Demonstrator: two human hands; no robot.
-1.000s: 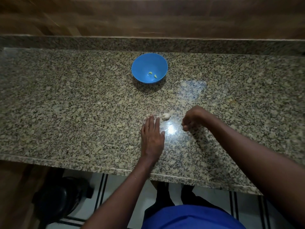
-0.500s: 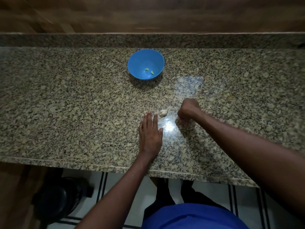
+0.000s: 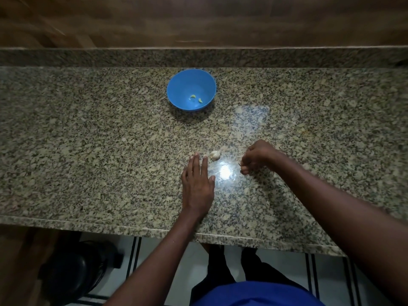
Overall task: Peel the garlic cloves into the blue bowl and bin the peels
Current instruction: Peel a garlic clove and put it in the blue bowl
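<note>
Granite countertop [image 3: 88, 151], viewed from above. Blue bowl [image 3: 191, 89] near back edge, roughly mid-length; two peeled cloves [image 3: 196, 98] lying inside on its floor, slightly apart. Garlic piece [image 3: 215, 155], papery and pale, resting on the counter between bowl and front edge (peeled or not: cannot tell). Left hand [image 3: 198, 182] flat on counter, palm down, fingers straight and close together, tips just beside the garlic, not clearly touching. Right hand [image 3: 257, 156] just right of the garlic, apart from it, fingers curled inward; anything pinched inside cannot be made out. Dark bin [image 3: 72, 270] on floor below front edge, left.
</note>
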